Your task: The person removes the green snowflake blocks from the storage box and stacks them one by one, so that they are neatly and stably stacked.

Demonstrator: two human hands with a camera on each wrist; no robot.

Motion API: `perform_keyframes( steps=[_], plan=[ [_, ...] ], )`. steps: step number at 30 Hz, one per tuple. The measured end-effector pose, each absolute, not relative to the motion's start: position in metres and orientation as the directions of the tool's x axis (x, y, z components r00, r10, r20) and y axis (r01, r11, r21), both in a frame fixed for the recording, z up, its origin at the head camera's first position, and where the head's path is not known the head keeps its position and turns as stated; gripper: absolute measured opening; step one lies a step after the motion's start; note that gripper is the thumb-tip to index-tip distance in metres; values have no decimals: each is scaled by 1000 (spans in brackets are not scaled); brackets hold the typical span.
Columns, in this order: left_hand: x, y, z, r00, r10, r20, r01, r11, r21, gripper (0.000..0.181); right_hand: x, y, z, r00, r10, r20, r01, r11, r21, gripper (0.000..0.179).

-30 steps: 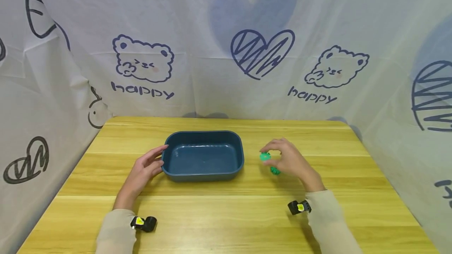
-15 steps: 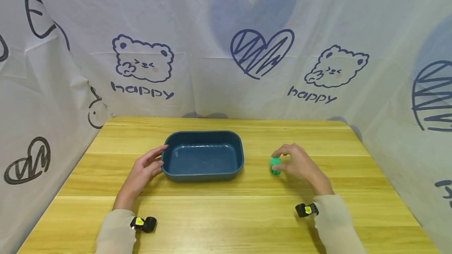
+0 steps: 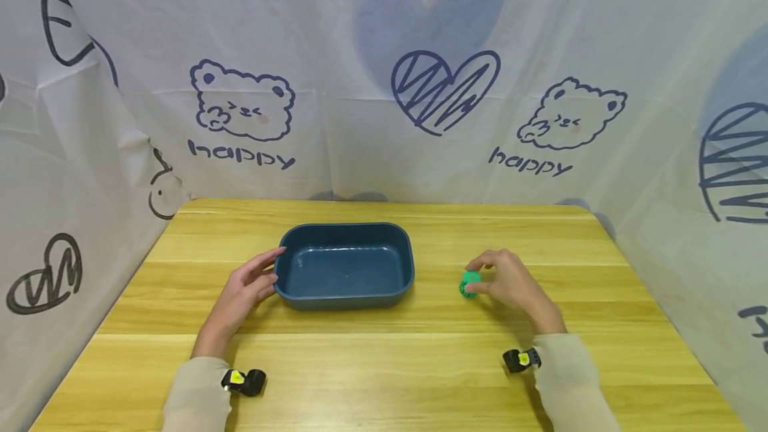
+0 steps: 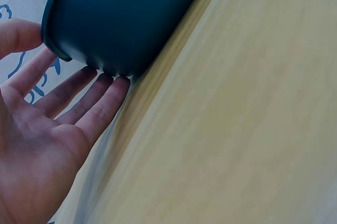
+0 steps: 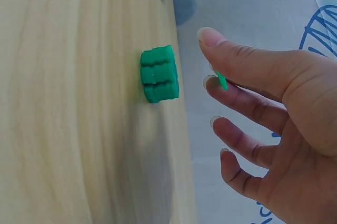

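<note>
My right hand (image 3: 510, 283) pinches a thin green disc (image 5: 221, 80) between thumb and index finger. Its other fingers curve loosely around air. Below the disc, and apart from it in the right wrist view, a small green round block with a scalloped side (image 5: 159, 74) rests on the table. The head view shows the disc partly covering that block. My left hand (image 3: 245, 292) touches the left wall of a dark blue rectangular basin (image 3: 345, 301) with extended fingers. In the left wrist view several fingertips (image 4: 122, 83) press on the basin's outside, with the thumb near the rim.
The basin stands left of the green block on a wooden table (image 3: 372, 379). A printed white cloth (image 3: 342, 132) hangs behind the table and along both sides. Each wrist carries a small black camera.
My right hand has carried the disc right and slightly toward me, from beside the green block to over it. The left hand and basin have stayed still.
</note>
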State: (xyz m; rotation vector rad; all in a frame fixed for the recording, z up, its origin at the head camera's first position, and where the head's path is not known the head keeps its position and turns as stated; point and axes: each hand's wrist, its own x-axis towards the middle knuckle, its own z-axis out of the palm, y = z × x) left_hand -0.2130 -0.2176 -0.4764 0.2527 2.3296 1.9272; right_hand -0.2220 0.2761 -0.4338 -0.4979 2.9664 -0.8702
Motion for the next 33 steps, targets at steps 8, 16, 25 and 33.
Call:
perform_keyframes(
  steps=[8, 16, 25, 33],
  plan=[
    [-214, -217, -476, -980, 197, 27, 64, 182, 981, 51, -224, 278, -442, -950, -303, 70, -290, 783, -551, 29],
    [-214, -218, -477, -979, 199, 37, 75, 183, 980, 51, -224, 278, -449, -954, -295, 57, -274, 778, -566, 27],
    [-213, -218, -478, -979, 199, 34, 72, 185, 980, 51, -224, 279, -451, -954, -296, 42, -268, 784, -560, 30],
    [-213, -219, -479, -980, 198, 35, 71, 179, 981, 51, -224, 280, -454, -951, -307, 37, -273, 777, -568, 30]
  ],
)
